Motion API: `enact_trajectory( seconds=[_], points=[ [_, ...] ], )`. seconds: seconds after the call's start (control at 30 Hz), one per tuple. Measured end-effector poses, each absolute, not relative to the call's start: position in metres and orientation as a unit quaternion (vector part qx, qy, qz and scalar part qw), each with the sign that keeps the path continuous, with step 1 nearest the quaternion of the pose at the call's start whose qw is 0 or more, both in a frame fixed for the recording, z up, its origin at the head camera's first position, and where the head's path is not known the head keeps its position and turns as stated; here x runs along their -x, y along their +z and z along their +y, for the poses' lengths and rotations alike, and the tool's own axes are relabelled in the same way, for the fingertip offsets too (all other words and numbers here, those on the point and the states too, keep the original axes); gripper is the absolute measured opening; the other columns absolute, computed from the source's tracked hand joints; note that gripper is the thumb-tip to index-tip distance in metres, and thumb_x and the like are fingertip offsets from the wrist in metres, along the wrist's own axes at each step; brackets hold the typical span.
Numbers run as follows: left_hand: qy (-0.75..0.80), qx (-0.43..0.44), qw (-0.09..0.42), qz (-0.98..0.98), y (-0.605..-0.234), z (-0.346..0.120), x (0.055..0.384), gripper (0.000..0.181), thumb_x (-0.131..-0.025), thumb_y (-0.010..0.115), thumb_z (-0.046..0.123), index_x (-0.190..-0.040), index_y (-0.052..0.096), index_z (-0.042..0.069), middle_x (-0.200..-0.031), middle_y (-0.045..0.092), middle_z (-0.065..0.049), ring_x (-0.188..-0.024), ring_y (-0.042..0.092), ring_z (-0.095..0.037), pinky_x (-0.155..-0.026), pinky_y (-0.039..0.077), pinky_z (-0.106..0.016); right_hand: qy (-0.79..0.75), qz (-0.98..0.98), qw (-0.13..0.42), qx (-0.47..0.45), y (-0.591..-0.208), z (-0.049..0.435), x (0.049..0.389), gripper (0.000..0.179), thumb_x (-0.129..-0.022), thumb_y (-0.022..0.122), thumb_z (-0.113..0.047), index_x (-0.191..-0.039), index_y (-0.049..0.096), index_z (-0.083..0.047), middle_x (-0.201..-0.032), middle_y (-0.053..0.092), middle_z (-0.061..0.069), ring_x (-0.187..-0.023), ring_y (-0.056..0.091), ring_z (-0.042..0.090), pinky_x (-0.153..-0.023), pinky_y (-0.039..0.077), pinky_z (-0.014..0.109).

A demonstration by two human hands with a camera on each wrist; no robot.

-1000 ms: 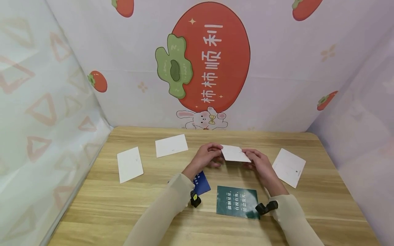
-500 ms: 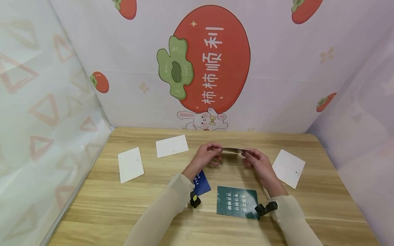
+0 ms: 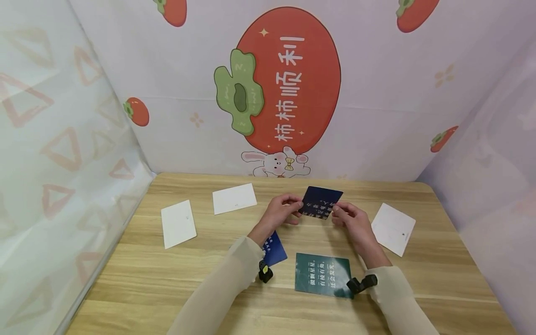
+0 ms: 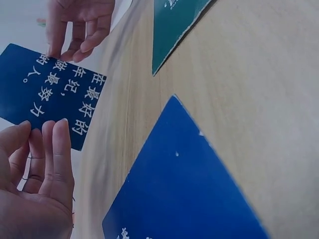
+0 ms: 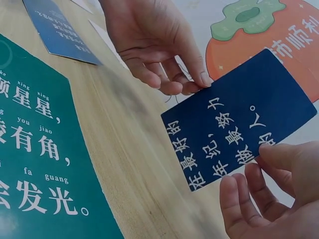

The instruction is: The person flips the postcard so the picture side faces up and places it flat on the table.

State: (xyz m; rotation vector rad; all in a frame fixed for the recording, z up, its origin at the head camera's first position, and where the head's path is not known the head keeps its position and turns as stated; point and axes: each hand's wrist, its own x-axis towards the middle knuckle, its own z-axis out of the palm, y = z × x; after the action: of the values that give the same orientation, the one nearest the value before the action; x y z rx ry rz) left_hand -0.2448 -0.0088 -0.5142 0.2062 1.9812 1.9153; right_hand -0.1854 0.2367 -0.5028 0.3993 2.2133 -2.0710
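Between both hands a dark blue card with white Chinese writing is held up off the table. My left hand pinches its left edge between thumb and fingers. My right hand pinches the opposite edge, as the right wrist view also shows with the card tilted, its printed face toward the camera. Under my left wrist lies another blue card, partly hidden by the sleeve. A green card with white writing lies flat by the right wrist.
White cards lie on the wooden table: one at far left, one at back left and one at right. A printed cloth stands behind the table. Black wrist cameras sit on both sleeves.
The held card has flipped over: its white side showed first, then only its thin edge, and now its dark blue printed face. Both hands have stayed nearly in place.
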Motion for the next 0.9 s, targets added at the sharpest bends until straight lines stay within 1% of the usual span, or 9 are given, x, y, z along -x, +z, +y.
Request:
enact_trajectory(
  seconds=[0.13,0.23,0.37,0.53,0.67,0.8,0.9],
  points=[
    [0.672,-0.072,0.181,0.714,-0.5144,-0.0087,0.2443,0.022,-0.108,0.071,0.021,-0.125,0.076,0.007,-0.110,0.072,-0.008,-0.089,0.072,-0.015,-0.072,0.069,-0.030,-0.678,0.722,0.045,-0.129,-0.5039,0.2377,0.1855,0.040,-0.112,0.065,-0.027,-0.140,0.063,0.001,-0.105,0.071,-0.009,-0.101,0.071,0.006,-0.093,0.063,0.021],
    [0.666,-0.071,0.174,0.722,-0.5136,-0.0088,0.2444,0.022,-0.108,0.072,0.021,-0.124,0.077,0.006,-0.110,0.073,-0.007,-0.089,0.069,-0.014,-0.073,0.068,-0.029,-0.676,0.724,0.049,-0.126,-0.5045,0.2389,0.1853,0.040,-0.112,0.065,-0.027,-0.140,0.063,0.001,-0.100,0.073,-0.010,-0.095,0.073,0.006,-0.091,0.063,0.021],
    [0.662,-0.070,0.177,0.725,-0.5129,-0.0090,0.2442,0.023,-0.107,0.072,0.020,-0.126,0.077,0.007,-0.112,0.073,-0.007,-0.089,0.067,-0.014,-0.073,0.068,-0.029,-0.674,0.727,0.054,-0.120,-0.5047,0.2398,0.1844,0.041,-0.112,0.064,-0.027,-0.141,0.061,0.002,-0.096,0.073,-0.008,-0.089,0.075,0.006,-0.086,0.063,0.020],
    [0.658,-0.065,0.188,0.727,-0.5137,-0.0100,0.2444,0.026,-0.110,0.068,0.022,-0.130,0.076,0.008,-0.112,0.074,-0.009,-0.089,0.070,-0.013,-0.073,0.069,-0.031,-0.686,0.717,0.055,-0.113,-0.5054,0.2396,0.1844,0.041,-0.113,0.062,-0.021,-0.143,0.058,0.006,-0.097,0.071,-0.005,-0.088,0.074,0.006,-0.085,0.065,0.021],
    [0.652,-0.049,0.198,0.730,-0.5160,-0.0106,0.2460,0.029,-0.112,0.064,0.028,-0.132,0.078,0.013,-0.114,0.075,-0.008,-0.090,0.072,-0.014,-0.075,0.069,-0.031,-0.697,0.706,0.054,-0.116,-0.5073,0.2389,0.1845,0.038,-0.114,0.059,-0.016,-0.145,0.055,0.006,-0.098,0.070,-0.005,-0.088,0.074,0.007,-0.086,0.066,0.023],
    [0.646,-0.037,0.208,0.733,-0.5185,-0.0111,0.2480,0.031,-0.114,0.060,0.032,-0.133,0.078,0.017,-0.116,0.074,-0.006,-0.093,0.072,-0.013,-0.075,0.068,-0.029,-0.708,0.693,0.055,-0.128,-0.5088,0.2378,0.1850,0.038,-0.115,0.057,-0.017,-0.146,0.055,0.005,-0.100,0.071,-0.005,-0.088,0.075,0.008,-0.087,0.067,0.024],
    [0.646,-0.032,0.212,0.732,-0.5199,-0.0112,0.2491,0.033,-0.115,0.057,0.034,-0.132,0.079,0.018,-0.116,0.075,-0.005,-0.096,0.072,-0.014,-0.074,0.068,-0.028,-0.713,0.685,0.059,-0.135,-0.5083,0.2373,0.1851,0.040,-0.116,0.054,-0.018,-0.149,0.053,0.005,-0.104,0.070,-0.004,-0.089,0.074,0.007,-0.089,0.067,0.025]
  ],
)
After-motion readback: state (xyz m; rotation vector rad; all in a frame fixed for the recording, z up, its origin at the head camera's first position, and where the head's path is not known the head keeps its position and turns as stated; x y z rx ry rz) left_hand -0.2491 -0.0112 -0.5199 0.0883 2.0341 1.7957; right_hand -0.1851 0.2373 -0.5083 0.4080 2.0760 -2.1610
